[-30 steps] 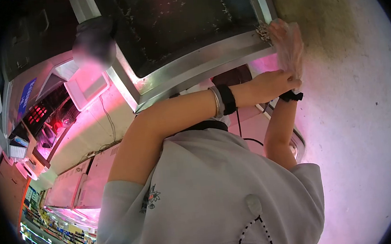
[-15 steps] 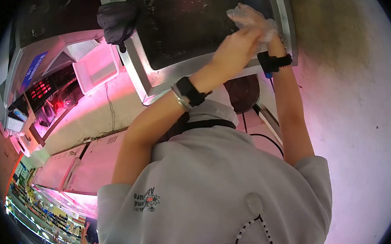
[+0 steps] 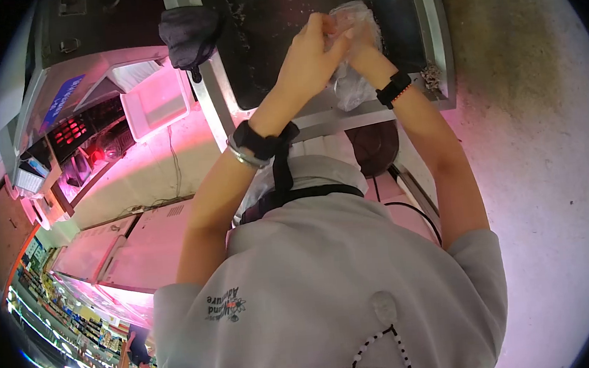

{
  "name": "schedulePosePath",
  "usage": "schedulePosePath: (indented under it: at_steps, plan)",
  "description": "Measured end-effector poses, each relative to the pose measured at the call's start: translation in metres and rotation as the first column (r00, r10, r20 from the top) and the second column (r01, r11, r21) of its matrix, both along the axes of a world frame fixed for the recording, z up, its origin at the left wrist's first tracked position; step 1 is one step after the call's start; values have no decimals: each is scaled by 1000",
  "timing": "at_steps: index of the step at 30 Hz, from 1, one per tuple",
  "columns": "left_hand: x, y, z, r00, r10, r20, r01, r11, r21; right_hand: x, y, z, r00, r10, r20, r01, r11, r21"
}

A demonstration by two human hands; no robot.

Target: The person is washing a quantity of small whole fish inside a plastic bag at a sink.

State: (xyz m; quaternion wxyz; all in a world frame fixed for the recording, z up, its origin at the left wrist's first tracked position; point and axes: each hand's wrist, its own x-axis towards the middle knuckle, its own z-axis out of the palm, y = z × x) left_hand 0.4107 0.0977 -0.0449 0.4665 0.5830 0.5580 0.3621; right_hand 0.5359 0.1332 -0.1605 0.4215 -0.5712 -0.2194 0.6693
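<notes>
A thin clear plastic glove (image 3: 356, 90) is crumpled between my two hands, above a dark surface in a metal frame. My left hand (image 3: 310, 52) is closed, its thumb and fingers pinching the plastic. My right hand (image 3: 363, 48) is close against it, with bunched plastic over and around its curled fingers. Part of the glove hangs below the hands, over the front rim. The right fingertips are partly hidden by the film and the left hand. Black bands circle both wrists.
The metal frame (image 3: 438, 34) surrounds the dark surface (image 3: 271, 68). A black cloth bundle (image 3: 189, 36) hangs at its left corner. Further left are a white plastic tray (image 3: 157, 105) and a machine with red lights (image 3: 69, 132). A pale wall (image 3: 538, 199) stands on the right.
Both hands have moved left, away from the frame's right side. The plastic has slid off the right wrist towards the fingers and now bunches and hangs between the hands.
</notes>
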Motion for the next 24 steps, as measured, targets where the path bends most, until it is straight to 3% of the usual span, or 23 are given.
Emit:
schedulePosePath:
  at_steps: [2, 6, 10, 15, 16, 17, 18, 19, 20, 24]
  plan:
    - [3, 12, -11, 994, -49, -95, 53, 998, 44, 3, -5, -43, 931, 317, 181, -356, 899, 253]
    - [9, 29, -29, 937, -128, -324, 168, 981, 100, -13, -10, -33, 984, 140, -112, -122, 980, 156]
    - [8, 34, -36, 930, -140, -341, 181, 979, 90, -24, -13, -31, 967, -5, -254, 30, 995, 93]
    - [-2, 40, -40, 951, -90, -296, 155, 967, 202, -30, -18, -24, 930, -141, -340, 157, 987, 19]
    - [-4, 41, -37, 950, -94, -298, 159, 966, 201, -28, -19, -13, 985, 149, 91, -161, 976, 145]
    - [-6, 43, -35, 953, -84, -292, 157, 960, 234, -25, -20, -2, 773, 363, 520, -485, 866, 118]
    - [-7, 45, -32, 955, -74, -286, 153, 952, 265, -22, -21, 11, 355, 440, 825, -724, 688, -55]
    - [-10, 46, -30, 954, -76, -289, 156, 952, 264, -20, -21, 21, -152, 357, 921, -808, 492, -324]
    - [-12, 46, -28, 959, -69, -274, 149, 948, 281, -18, -20, 27, -608, 140, 782, -715, 332, -615]
    - [-13, 43, -17, 966, -64, -252, 134, 953, 271, -11, -15, 31, -638, 141, 757, -715, 256, -650]
